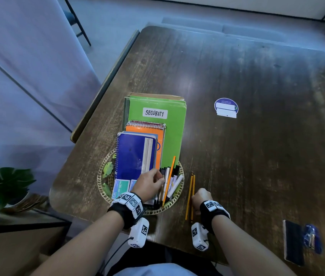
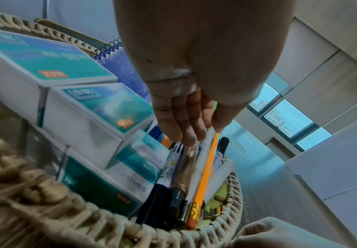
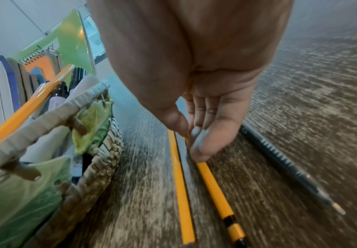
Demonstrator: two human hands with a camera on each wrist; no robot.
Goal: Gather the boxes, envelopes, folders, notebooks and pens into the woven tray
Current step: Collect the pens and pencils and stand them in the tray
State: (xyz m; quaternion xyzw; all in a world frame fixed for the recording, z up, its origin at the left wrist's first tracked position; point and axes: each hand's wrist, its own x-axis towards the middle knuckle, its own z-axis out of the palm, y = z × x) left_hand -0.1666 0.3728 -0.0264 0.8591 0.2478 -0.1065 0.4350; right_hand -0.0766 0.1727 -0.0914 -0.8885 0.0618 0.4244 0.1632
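Observation:
The woven tray [image 1: 99, 182] holds a green folder [image 1: 169, 132] marked SECURITY, an orange notebook [image 1: 149, 130], a blue notebook [image 1: 133, 156], teal staple boxes [image 2: 101, 107] and a bundle of pens [image 2: 194, 176]. My left hand [image 2: 203, 134] reaches into the tray, its straight fingers touching the tops of the pens. Right of the tray, my right hand [image 3: 189, 135] pinches a yellow pencil [image 3: 215, 184] with a black band that lies on the table. A second yellow pencil [image 3: 179, 167] lies just left of it, and a dark pencil [image 3: 290, 167] lies to the right.
The dark wooden table [image 1: 257, 156] carries a round blue sticker [image 1: 226, 107] at mid right. A black eraser block [image 1: 294, 243] and a blue bundle [image 1: 313, 239] sit near the front right edge. A leafy plant [image 1: 4, 184] stands off the table's left side.

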